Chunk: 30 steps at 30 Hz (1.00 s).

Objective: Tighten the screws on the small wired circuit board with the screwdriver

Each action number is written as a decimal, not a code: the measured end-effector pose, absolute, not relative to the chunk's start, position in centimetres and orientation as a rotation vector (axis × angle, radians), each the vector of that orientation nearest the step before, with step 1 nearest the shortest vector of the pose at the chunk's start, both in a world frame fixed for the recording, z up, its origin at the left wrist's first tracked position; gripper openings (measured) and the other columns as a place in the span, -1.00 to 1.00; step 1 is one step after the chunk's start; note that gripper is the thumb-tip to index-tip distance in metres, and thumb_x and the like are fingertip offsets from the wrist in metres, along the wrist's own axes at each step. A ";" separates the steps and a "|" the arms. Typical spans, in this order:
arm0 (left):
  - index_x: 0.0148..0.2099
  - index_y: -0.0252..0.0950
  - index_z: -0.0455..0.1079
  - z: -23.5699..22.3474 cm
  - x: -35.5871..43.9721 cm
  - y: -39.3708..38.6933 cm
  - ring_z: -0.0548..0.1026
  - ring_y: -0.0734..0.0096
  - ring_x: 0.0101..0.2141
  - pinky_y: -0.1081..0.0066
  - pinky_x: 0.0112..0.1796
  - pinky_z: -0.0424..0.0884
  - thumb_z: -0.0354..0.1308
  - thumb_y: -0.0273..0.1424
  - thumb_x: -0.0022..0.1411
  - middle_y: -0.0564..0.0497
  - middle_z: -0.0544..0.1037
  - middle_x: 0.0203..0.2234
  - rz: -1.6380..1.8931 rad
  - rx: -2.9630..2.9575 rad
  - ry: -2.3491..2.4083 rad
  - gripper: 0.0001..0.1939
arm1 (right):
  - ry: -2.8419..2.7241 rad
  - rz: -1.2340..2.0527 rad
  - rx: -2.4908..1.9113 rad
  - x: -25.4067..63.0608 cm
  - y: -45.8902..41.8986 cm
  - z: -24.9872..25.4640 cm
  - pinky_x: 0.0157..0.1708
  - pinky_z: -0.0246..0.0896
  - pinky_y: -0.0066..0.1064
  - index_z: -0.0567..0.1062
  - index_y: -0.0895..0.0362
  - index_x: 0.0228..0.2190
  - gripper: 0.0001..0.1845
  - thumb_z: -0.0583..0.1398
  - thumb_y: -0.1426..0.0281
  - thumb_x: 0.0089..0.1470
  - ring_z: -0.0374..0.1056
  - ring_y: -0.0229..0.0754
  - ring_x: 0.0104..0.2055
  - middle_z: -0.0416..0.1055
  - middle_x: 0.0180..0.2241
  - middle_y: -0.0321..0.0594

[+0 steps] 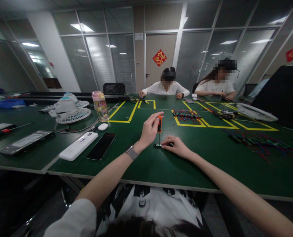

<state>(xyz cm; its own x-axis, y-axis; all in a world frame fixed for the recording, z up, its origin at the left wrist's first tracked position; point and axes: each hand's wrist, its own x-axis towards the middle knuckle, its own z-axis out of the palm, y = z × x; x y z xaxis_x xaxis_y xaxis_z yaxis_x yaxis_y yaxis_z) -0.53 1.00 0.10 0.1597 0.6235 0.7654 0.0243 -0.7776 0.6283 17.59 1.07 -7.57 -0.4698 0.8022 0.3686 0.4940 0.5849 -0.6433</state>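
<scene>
My left hand [149,129] is closed around the orange and black handle of a screwdriver [160,122], its fingertips reaching over the top. The shaft stands nearly upright, and its tip meets a small green circuit board [157,145] lying on the table. From the right, my right hand [177,146] pinches the edge of this board with thumb and fingertips. A small dark shape shows under its fingers, too hidden to name.
On the green table [136,164], a black phone [102,146], a white power bank [78,146] and a hard drive [28,141] lie left. A bottle [100,107] and white fans [72,110] stand beyond. Wired boards [187,115] lie right. Two people sit opposite.
</scene>
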 end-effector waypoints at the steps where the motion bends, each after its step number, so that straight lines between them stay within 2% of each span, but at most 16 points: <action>1: 0.03 -0.25 0.39 0.0 -0.5 1.1 0.53 0.33 -0.08 0.39 -0.10 0.44 -0.05 -0.37 0.38 -0.10 0.48 -0.04 1.661 1.944 0.606 -0.73 | -2.157 0.601 -1.026 17.6 1.1 -7.6 -0.34 0.27 -0.37 0.63 0.14 -0.33 -0.83 0.28 0.32 0.04 0.37 -0.20 -0.38 0.42 -0.39 -0.19; 6: -0.10 -0.25 0.46 -0.2 -0.4 1.2 0.51 0.43 -0.24 0.48 -0.25 0.45 0.12 -0.35 0.28 -0.04 0.50 -0.23 1.749 1.962 0.670 -0.82 | -2.159 0.598 -1.015 17.6 1.1 -7.5 -0.34 0.27 -0.36 0.64 0.13 -0.34 -0.82 0.28 0.30 0.04 0.37 -0.19 -0.38 0.42 -0.40 -0.19; 10: -0.16 -0.23 0.48 0.0 -0.6 0.9 0.44 0.44 -0.25 0.47 -0.23 0.41 0.20 -0.35 0.23 0.00 0.42 -0.28 1.807 2.040 0.788 -0.86 | -2.160 0.605 -1.014 17.6 1.0 -7.5 -0.34 0.26 -0.37 0.63 0.14 -0.32 -0.81 0.28 0.31 0.05 0.36 -0.19 -0.38 0.41 -0.40 -0.19; 13: -0.08 -0.21 0.46 0.2 -0.6 0.7 0.43 0.42 -0.20 0.43 -0.15 0.39 0.08 -0.33 0.31 -0.02 0.41 -0.23 1.780 2.070 0.841 -0.81 | -2.164 0.605 -1.021 17.6 1.0 -7.4 -0.35 0.26 -0.37 0.63 0.15 -0.32 -0.81 0.28 0.32 0.05 0.36 -0.20 -0.38 0.41 -0.40 -0.19; 16: 0.03 -0.20 0.40 0.1 -0.6 0.8 0.45 0.38 -0.08 0.36 -0.03 0.37 -0.10 -0.34 0.40 -0.06 0.43 -0.08 1.732 2.057 0.769 -0.71 | -2.169 0.599 -1.019 17.6 1.0 -7.4 -0.34 0.27 -0.37 0.63 0.15 -0.32 -0.81 0.27 0.31 0.05 0.36 -0.20 -0.38 0.42 -0.39 -0.19; 19: 0.10 -0.22 0.32 -0.2 -0.5 1.1 0.47 0.34 -0.03 0.32 -0.01 0.38 -0.14 -0.35 0.42 -0.09 0.44 0.02 1.683 1.978 0.679 -0.68 | -2.166 0.595 -1.015 17.6 1.0 -7.4 -0.33 0.28 -0.37 0.63 0.15 -0.33 -0.81 0.28 0.31 0.05 0.36 -0.20 -0.38 0.42 -0.39 -0.19; 22: 0.07 -0.24 0.32 -0.3 -0.4 1.2 0.50 0.32 -0.04 0.34 -0.05 0.42 -0.06 -0.35 0.39 -0.10 0.48 -0.01 1.686 1.897 0.656 -0.72 | -2.170 0.600 -1.016 17.6 0.9 -7.3 -0.32 0.28 -0.36 0.63 0.15 -0.33 -0.82 0.28 0.31 0.05 0.36 -0.19 -0.37 0.42 -0.39 -0.19; 25: -0.03 -0.27 0.37 -0.2 -0.4 1.1 0.53 0.35 -0.14 0.39 -0.13 0.44 0.07 -0.35 0.32 -0.09 0.52 -0.11 1.739 1.860 0.678 -0.79 | -2.168 0.607 -1.024 17.5 0.9 -7.2 -0.31 0.29 -0.35 0.63 0.14 -0.33 -0.81 0.28 0.30 0.05 0.36 -0.19 -0.37 0.42 -0.39 -0.19; 30: -0.15 -0.24 0.45 0.0 -0.5 0.8 0.45 0.45 -0.28 0.47 -0.23 0.39 0.20 -0.35 0.22 0.02 0.46 -0.30 1.822 2.006 0.811 -0.85 | -2.173 0.603 -1.023 17.5 0.8 -7.0 -0.31 0.29 -0.35 0.63 0.14 -0.33 -0.80 0.28 0.28 0.06 0.36 -0.19 -0.37 0.43 -0.39 -0.19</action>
